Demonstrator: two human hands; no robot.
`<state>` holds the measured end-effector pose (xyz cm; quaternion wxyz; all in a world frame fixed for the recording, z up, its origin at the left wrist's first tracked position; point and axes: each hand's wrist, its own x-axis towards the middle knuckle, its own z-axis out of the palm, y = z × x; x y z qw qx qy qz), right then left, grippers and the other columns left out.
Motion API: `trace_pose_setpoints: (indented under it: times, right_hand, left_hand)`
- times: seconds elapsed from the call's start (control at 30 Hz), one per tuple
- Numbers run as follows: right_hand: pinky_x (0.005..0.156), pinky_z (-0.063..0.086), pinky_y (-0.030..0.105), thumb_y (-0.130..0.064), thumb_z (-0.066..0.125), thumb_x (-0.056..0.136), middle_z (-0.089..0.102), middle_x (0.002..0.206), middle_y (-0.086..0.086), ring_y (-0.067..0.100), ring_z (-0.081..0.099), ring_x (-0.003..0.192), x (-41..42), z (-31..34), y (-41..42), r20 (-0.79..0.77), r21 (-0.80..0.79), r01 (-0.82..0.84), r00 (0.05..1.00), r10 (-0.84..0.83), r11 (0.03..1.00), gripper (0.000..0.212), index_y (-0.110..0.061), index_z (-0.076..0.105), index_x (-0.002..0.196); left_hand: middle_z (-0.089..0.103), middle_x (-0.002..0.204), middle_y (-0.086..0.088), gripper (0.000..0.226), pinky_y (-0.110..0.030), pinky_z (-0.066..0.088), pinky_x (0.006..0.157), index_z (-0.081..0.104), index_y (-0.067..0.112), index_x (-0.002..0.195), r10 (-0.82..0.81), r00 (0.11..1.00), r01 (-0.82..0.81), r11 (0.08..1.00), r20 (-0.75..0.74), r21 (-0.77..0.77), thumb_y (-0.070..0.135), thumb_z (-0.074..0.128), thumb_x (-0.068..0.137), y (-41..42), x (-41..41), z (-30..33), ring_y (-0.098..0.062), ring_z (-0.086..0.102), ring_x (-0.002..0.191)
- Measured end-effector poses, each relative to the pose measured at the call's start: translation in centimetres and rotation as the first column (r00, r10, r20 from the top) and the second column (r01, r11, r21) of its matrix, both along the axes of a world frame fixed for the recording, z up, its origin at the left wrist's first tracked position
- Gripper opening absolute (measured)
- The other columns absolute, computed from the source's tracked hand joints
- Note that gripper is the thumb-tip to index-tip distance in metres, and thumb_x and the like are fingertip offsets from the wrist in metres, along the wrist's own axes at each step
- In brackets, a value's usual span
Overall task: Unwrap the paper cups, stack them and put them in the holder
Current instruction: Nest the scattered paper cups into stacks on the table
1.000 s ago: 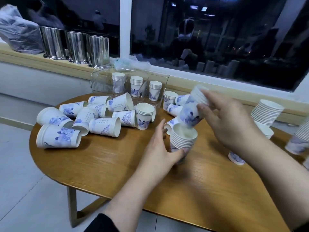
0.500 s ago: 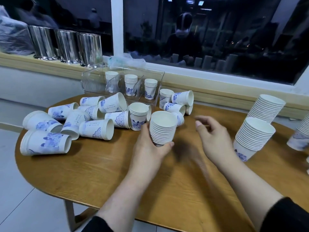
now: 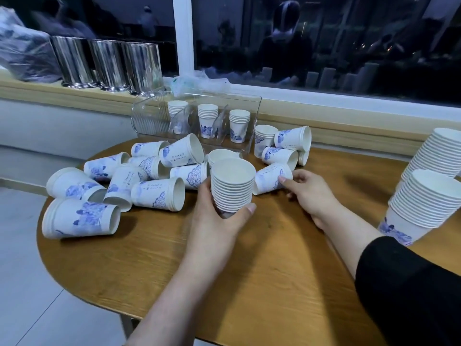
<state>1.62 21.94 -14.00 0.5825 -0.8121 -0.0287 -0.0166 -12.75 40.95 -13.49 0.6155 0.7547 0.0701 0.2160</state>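
Tabletop (image 3: 249,270) of round wood beside a dark window (image 3: 324,46); left hand (image 3: 214,221) grips a cup stack (image 3: 232,186), right hand (image 3: 309,193) pinches a fallen cup (image 3: 270,179).

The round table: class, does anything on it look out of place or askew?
Yes. Many paper cups lie tipped on their sides across the table, not stacked. The tall stack at the right edge leans.
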Motion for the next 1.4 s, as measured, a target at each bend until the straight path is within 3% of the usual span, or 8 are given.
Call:
trace_pose_setpoints:
  times: [0.17, 0.33, 0.6, 0.73, 0.87, 1.03, 1.17, 1.4]
  right_hand:
    - [0.073, 0.048, 0.028, -0.02, 0.062, 0.096, 0.068, 0.08, -0.009, 0.006, 0.057, 0.068, -2.8, 0.8, 0.4, 0.202, 0.104, 0.062, 0.976, -0.082, 0.993, 0.007, -0.02, 0.068, 0.099]
    - [0.082, 0.052, 0.042, -0.021, 0.051, 0.103, 0.066, 0.094, -0.012, 0.012, 0.062, 0.086, -7.7, 7.1, -0.6, 0.575, 0.187, 0.06, 0.803, -0.159, 0.98, 0.015, -0.034, 0.058, 0.105]
    - [0.091, 0.035, 0.005, -0.015, 0.051, 0.102, 0.06, 0.115, -0.011, -0.004, 0.053, 0.106, -12.0, 12.5, -3.3, 0.675, -0.448, 0.083, 0.685, 0.276, 0.89, 0.03, -0.02, 0.059, 0.13]
    - [0.1, 0.036, 0.02, -0.022, 0.046, 0.103, 0.058, 0.125, -0.007, 0.015, 0.052, 0.122, -11.9, 11.6, -5.3, 0.415, -0.696, -0.008, 0.811, 0.411, 0.718, 0.035, -0.025, 0.058, 0.136]
    - [0.098, 0.034, 0.045, -0.042, 0.035, 0.097, 0.047, 0.141, -0.008, 0.024, 0.041, 0.126, -12.8, 9.8, -6.4, 0.432, -0.813, 0.205, 0.84, 0.329, 0.546, 0.042, -0.042, 0.058, 0.132]
    - [0.119, 0.015, 0.044, -0.042, 0.024, 0.095, 0.039, 0.154, -0.015, 0.011, 0.021, 0.149, -12.8, 8.9, -7.7, 0.336, -0.814, 0.1, 0.885, 0.323, 0.571, 0.054, -0.035, 0.048, 0.143]
    - [0.118, 0.023, 0.049, -0.048, 0.031, 0.095, 0.042, 0.152, -0.008, 0.015, 0.027, 0.147, -13.1, 9.1, -8.1, 0.385, -0.768, 0.117, 0.87, 0.309, 0.629, 0.055, -0.028, 0.049, 0.143]
    - [0.089, 0.045, 0.022, -0.015, 0.052, 0.1, 0.064, 0.11, -0.001, 0.008, 0.059, 0.106, -14.8, 10.7, -3.7, 0.828, -0.339, 0.173, 0.522, 0.206, 0.925, 0.021, -0.007, 0.069, 0.112]
  left_hand:
    - [0.066, 0.118, 0.019, 0.066, -0.038, 0.052, 0.099, 0.048, 0.036, 0.129, 0.002, 1.0, -0.002, 1.0, 0.005, -0.007, 0.034, 0.084, 0.074, -0.2, 0.1, 0.2, 0.001, 0.062, 0.109]
    - [0.065, 0.118, 0.023, 0.064, -0.029, 0.05, 0.099, 0.049, 0.036, 0.13, -0.07, 0.998, 0.071, 0.997, -0.003, 0.014, 0.03, 0.083, 0.077, -1.9, -0.2, 0.2, 0.008, 0.06, 0.108]
    - [0.064, 0.114, 0.025, 0.061, -0.023, 0.049, 0.085, 0.042, 0.051, 0.119, -0.158, 0.987, 0.159, 0.985, -0.024, 0.068, 0.036, 0.082, 0.076, -7.7, 0.0, 0.3, 0.006, 0.059, 0.103]
    - [0.065, 0.117, 0.02, 0.066, -0.037, 0.053, 0.093, 0.044, 0.049, 0.124, -0.201, 0.979, 0.204, 0.977, -0.04, 0.065, 0.041, 0.083, 0.072, -10.5, 0.4, 0.2, -0.003, 0.061, 0.107]
    - [0.066, 0.117, 0.017, 0.069, -0.041, 0.052, 0.094, 0.042, 0.051, 0.127, -0.228, 0.973, 0.23, 0.971, -0.04, 0.06, 0.041, 0.082, 0.072, -12.3, 0.9, 0.1, -0.007, 0.063, 0.108]
    - [0.066, 0.119, 0.016, 0.071, -0.04, 0.052, 0.095, 0.042, 0.046, 0.133, -0.279, 0.959, 0.282, 0.957, -0.044, 0.069, 0.037, 0.082, 0.076, -13.5, 1.4, -0.1, -0.005, 0.062, 0.109]
    - [0.063, 0.129, 0.017, 0.082, -0.039, 0.048, 0.103, 0.035, 0.049, 0.14, -0.324, 0.943, 0.331, 0.938, -0.077, 0.102, 0.035, 0.081, 0.074, -13.4, 1.4, -0.1, -0.004, 0.058, 0.12]
    - [0.055, 0.137, 0.011, 0.058, -0.039, 0.043, 0.11, 0.041, 0.041, 0.142, -0.198, 0.979, 0.205, 0.963, -0.058, 0.177, 0.024, 0.064, 0.092, -7.3, 0.6, 1.0, -0.003, 0.051, 0.127]
